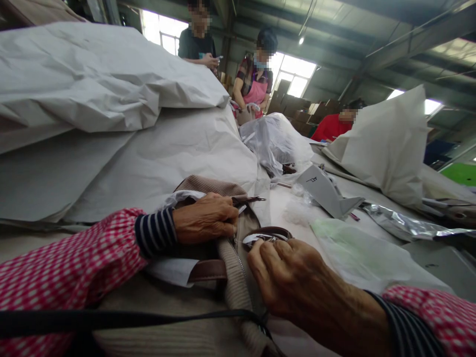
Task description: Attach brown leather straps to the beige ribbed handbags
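Left hand (206,218) closed tight, pinching the zipper edge of the beige handbag (238,277). Right hand (297,280) fingers curled onto the brown strap (267,234), wrapped in clear film. Bag lies flat.

Bright windows (295,74) under a dark beamed roof (372,29).

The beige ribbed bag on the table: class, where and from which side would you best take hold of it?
Probably the brown strap of the beige ribbed bag, from the near left: it lies exposed across the soft body, narrow enough to pinch. The left hand grips the zipper end and the right hand pinches the far side.
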Demonstrator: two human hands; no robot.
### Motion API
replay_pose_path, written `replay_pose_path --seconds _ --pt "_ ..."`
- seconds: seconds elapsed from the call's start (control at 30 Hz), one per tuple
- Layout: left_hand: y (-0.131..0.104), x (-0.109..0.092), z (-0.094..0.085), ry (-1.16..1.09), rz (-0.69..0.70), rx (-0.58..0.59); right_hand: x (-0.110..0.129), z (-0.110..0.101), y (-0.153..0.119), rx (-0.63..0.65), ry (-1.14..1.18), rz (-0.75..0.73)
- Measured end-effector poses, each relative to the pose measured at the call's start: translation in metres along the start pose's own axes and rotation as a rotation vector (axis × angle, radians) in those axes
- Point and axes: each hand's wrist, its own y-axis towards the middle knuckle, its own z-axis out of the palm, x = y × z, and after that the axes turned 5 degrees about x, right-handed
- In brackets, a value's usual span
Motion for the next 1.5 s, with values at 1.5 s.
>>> replay_pose_path --seconds 1.5 --pt "-0.001 0.008 0.005 -0.016 0.076 -0.070 0.005 -0.003 0.017 0.056 -0.003 -0.051"
